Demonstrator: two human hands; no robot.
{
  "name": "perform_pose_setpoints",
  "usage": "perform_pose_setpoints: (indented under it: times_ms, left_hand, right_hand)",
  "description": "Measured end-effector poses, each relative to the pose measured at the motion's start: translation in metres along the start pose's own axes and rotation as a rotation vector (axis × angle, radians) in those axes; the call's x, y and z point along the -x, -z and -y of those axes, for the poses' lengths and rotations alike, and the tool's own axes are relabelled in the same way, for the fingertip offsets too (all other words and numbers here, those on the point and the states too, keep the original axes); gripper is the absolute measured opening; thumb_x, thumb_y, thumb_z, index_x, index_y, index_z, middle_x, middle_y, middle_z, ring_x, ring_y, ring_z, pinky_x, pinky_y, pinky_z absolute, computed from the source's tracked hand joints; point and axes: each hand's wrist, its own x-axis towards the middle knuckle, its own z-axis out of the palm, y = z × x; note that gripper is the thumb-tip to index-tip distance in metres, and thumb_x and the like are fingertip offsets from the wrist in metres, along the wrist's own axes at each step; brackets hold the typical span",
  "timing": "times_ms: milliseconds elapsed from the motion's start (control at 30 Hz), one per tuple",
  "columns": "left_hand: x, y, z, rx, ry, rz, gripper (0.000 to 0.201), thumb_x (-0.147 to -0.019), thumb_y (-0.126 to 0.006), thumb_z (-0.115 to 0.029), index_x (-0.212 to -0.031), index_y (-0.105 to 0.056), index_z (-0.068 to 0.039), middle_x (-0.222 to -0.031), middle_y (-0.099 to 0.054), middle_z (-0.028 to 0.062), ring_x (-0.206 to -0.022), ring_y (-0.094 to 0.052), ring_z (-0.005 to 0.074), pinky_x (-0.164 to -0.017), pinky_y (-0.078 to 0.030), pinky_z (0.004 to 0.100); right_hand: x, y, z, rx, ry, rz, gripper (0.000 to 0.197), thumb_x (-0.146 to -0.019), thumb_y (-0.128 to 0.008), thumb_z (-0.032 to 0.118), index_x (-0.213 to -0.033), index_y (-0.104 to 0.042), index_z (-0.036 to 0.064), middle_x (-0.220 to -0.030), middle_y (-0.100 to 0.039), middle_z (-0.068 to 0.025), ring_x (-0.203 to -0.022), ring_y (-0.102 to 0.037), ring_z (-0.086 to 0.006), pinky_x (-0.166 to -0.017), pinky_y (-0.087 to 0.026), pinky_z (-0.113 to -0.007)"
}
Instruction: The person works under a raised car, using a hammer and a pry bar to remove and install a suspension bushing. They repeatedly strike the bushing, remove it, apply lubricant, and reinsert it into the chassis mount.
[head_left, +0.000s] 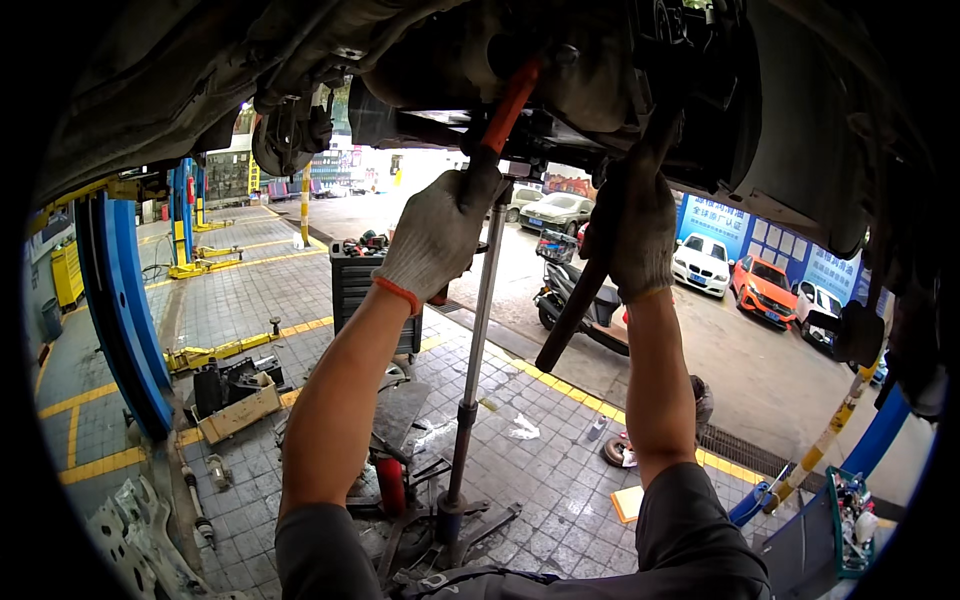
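- Left hand (436, 232): gloved fingers grasp the red tool (513, 103), which slants up to the vehicle's underside (598, 88).
- Right hand (641, 238): gloved fingers wrap around the dark bar (573, 322), its lower end free below the fist.
- The red tool's upper contact is too dark to tell; best check its seating before loading it.
- Steady force seems safer than jerks, keeping clear of the metal pole (481, 320) between the forearms.
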Motion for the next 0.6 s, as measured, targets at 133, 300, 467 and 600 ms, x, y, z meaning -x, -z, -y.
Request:
perform_pose_setpoints:
  times_ms: [133, 300, 467, 600]
  left_hand:
    - [0.0, 0.004, -0.005, 0.046, -0.032, -0.015, 0.09, -0.099, -0.034, -0.079, -0.097, -0.064, 0.006, -0.064, -0.059, 0.0103, -0.061, -0.062, 0.0204, -0.06, -0.051, 0.039]
    - [-0.006, -0.003, -0.008, 0.228, 0.074, 0.012, 0.084, -0.102, -0.038, -0.074, -0.091, -0.063, 0.006, -0.064, -0.058, 0.0104, -0.061, -0.059, 0.0205, -0.059, -0.047, 0.0382]
    - [-0.003, -0.004, -0.001, 0.15, 0.03, -0.068, 0.081, -0.104, -0.036, -0.071, -0.088, -0.063, 0.004, -0.066, -0.06, 0.0152, -0.069, -0.064, 0.0273, -0.065, -0.048, 0.0415]
    - [0.008, -0.008, -0.023, 0.197, 0.057, -0.029, 0.076, -0.105, -0.039, -0.067, -0.086, -0.061, 0.004, -0.065, -0.061, 0.014, -0.066, -0.064, 0.0254, -0.064, -0.049, 0.0398]
  right_hand:
    - [0.011, 0.002, 0.013, -0.319, -0.215, -0.06, 0.024, -0.102, -0.061, 0.026, -0.11, -0.056, 0.0043, -0.077, -0.06, -0.0071, -0.058, -0.061, -0.0172, -0.046, -0.049, -0.03]
    - [-0.025, 0.001, -0.028, 0.161, -0.046, 0.15, 0.017, -0.103, -0.054, 0.025, -0.104, -0.058, 0.0085, -0.073, -0.058, -0.0044, -0.064, -0.06, -0.017, -0.057, -0.05, -0.034]
    - [-0.011, 0.025, -0.003, 0.748, 0.509, -0.096, 0.01, -0.097, -0.058, 0.016, -0.102, -0.056, 0.007, -0.073, -0.055, -0.0039, -0.063, -0.055, -0.0202, -0.054, -0.046, -0.033]
    - [-0.006, 0.022, 0.039, 0.025, 0.018, -0.023, 0.031, -0.103, -0.051, 0.043, -0.094, -0.055, 0.0134, -0.066, -0.051, 0.0011, -0.051, -0.049, -0.013, -0.045, -0.04, -0.027]
